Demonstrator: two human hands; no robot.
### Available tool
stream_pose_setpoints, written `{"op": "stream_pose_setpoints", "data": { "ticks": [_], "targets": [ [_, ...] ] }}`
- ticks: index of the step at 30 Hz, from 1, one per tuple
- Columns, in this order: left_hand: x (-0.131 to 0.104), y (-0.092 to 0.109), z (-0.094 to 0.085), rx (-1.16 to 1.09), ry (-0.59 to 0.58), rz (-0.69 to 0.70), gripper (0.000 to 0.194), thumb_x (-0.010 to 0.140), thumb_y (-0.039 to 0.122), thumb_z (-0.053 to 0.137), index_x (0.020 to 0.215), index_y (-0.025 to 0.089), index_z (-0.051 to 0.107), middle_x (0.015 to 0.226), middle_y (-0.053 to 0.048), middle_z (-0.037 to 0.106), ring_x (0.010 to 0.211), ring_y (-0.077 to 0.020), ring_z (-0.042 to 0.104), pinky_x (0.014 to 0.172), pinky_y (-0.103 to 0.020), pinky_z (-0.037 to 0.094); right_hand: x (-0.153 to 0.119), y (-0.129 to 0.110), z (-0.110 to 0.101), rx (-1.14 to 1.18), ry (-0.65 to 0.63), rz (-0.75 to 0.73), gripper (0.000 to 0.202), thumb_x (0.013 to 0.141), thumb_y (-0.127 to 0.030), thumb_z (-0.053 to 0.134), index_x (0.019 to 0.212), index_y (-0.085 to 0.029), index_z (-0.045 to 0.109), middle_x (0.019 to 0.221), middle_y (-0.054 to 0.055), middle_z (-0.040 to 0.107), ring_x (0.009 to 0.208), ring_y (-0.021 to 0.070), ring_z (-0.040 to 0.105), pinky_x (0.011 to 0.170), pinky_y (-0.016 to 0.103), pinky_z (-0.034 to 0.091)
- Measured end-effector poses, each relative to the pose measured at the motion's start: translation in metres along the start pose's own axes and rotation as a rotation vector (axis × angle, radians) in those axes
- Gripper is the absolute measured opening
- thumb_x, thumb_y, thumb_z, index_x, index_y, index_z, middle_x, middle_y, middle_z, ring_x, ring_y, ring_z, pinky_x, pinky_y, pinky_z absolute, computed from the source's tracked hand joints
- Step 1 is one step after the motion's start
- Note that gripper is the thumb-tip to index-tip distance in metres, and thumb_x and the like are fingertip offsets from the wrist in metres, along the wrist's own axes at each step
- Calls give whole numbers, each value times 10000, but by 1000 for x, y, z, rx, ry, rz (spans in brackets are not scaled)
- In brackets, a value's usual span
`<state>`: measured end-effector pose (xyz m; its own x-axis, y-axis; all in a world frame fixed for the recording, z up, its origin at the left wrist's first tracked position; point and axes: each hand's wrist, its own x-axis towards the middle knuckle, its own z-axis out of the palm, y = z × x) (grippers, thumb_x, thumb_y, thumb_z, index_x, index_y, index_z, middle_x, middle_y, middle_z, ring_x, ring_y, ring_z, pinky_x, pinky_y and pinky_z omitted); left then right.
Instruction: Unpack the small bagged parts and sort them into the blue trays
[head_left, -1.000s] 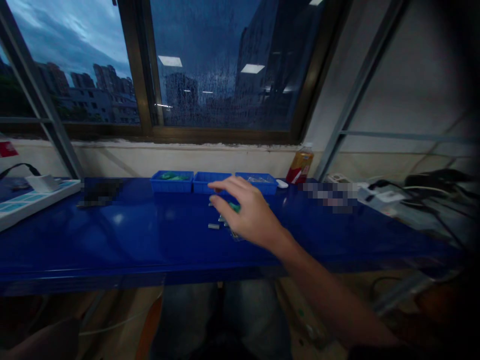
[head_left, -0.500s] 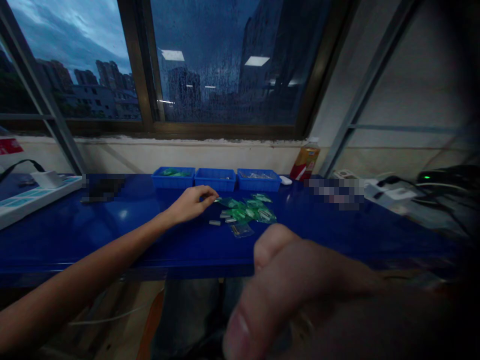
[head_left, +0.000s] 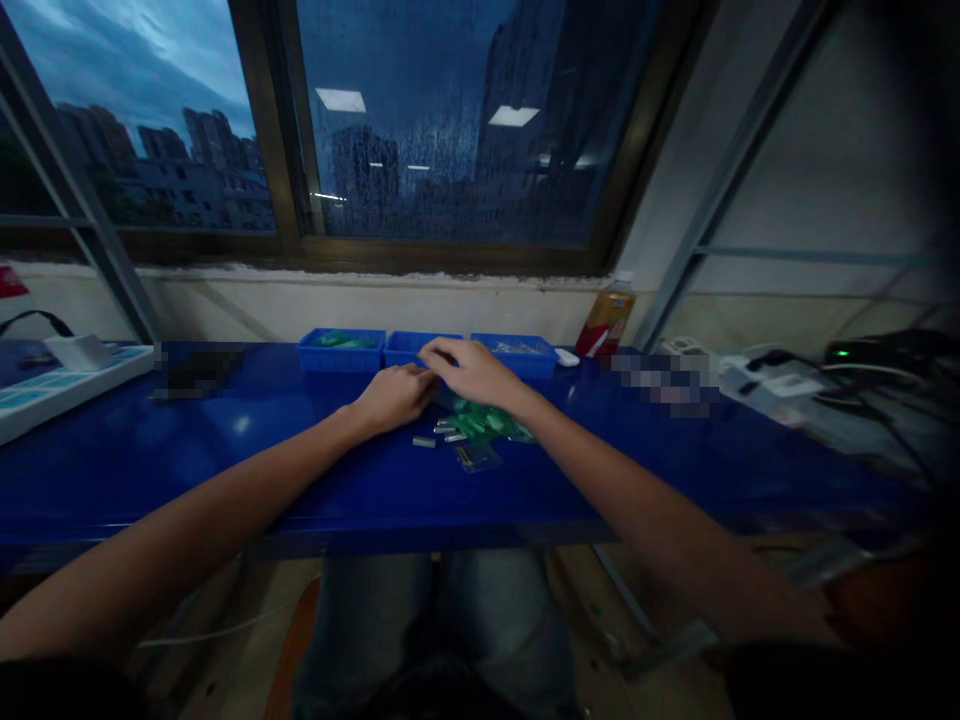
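Note:
My left hand [head_left: 396, 396] is over the blue table with its fingers closed, left of a pile of green and clear small packets [head_left: 484, 425]. Touching or nearly touching its fingertips is my right hand [head_left: 466, 372], fingers bent together, above the pile's back edge. Whatever either hand pinches is too small or hidden to make out. A small silvery piece [head_left: 424, 442] lies left of the pile, and a clear packet [head_left: 477, 458] lies at its front. Behind the hands stand three blue trays: the left one [head_left: 341, 360] holds green packets, the right one [head_left: 534, 364] clear ones; the middle one [head_left: 401, 357] is partly covered.
A drink bottle [head_left: 609, 315] stands at the back right beside a small white object [head_left: 566, 358]. On the left are a white power strip [head_left: 75, 385] and a dark flat object [head_left: 199, 373]. Cables and adapters [head_left: 780, 385] crowd the right side.
My right hand has moved from close in front of the camera out to the pile, meeting my left hand. The view has shifted slightly.

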<state>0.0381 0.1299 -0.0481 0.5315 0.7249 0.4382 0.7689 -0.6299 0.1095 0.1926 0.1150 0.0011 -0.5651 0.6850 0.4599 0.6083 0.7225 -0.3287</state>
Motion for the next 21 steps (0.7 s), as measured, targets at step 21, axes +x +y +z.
{"op": "stream_pose_setpoints", "data": {
  "ticks": [21],
  "targets": [
    [-4, -33, 7, -117, -104, -24, 301, 741, 200, 495, 1032, 158, 558, 928, -69, 628, 842, -180, 584, 755, -289, 448, 2, 47, 30, -330, -340, 234, 424, 688, -170, 537, 1104, -246, 573, 1112, 110, 515, 1056, 270, 472, 849, 383, 401]
  ]
}}
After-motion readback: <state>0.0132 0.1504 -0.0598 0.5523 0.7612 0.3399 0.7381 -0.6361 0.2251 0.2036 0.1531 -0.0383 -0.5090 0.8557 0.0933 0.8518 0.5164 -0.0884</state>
